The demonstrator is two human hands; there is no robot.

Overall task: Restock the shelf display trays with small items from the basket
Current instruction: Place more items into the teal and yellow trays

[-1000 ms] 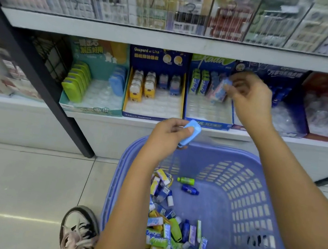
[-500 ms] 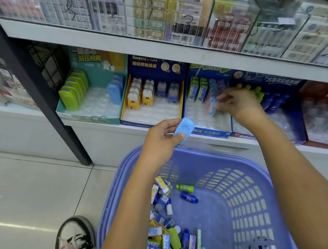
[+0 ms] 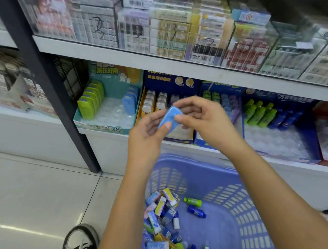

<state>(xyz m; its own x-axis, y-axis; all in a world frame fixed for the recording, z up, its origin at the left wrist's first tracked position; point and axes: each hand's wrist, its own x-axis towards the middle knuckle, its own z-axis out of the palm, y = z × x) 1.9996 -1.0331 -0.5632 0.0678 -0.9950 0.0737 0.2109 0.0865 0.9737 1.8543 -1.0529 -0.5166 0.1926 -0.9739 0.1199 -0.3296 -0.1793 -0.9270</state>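
head view: the right hand [image 3: 203, 121] has left the packet tray [image 3: 212, 89] where it reached half a second ago and has come back toward the middle; it now meets the left hand [image 3: 146, 140], which has risen from over the basket rim to the height of the lower shelf; both hands grasp the same small blue case [image 3: 170, 118], the left with its thumb on the lower end and fingers behind, the right pinching the upper end between thumb and forefinger; the case is tilted in the air, in front of the yellow-edged tray [image 3: 171, 83] and partly hiding its small bottles; just left of that stands the teal tray [image 3: 104, 125], with green cases [image 3: 90, 101] in a row on its left side and matching blue cases [image 3: 130, 101] on its right, bare clear pockets between them; to the right, past the right wrist, a tray of green and blue bottles [image 3: 277, 148]; below the arms the blue basket [image 3: 195, 166] sits on the floor, with a heap of small packets [image 3: 165, 230] along its left side and a green bottle [image 3: 192, 201] and a blue bottle [image 3: 196, 211] lying apart from the heap; a black post [image 3: 45, 78] slants across the shelf on the left; clear boxes of cartons [image 3: 172, 30] line the upper shelf; a shoe [image 3: 81, 241] shows at the bottom edge beside the basket.
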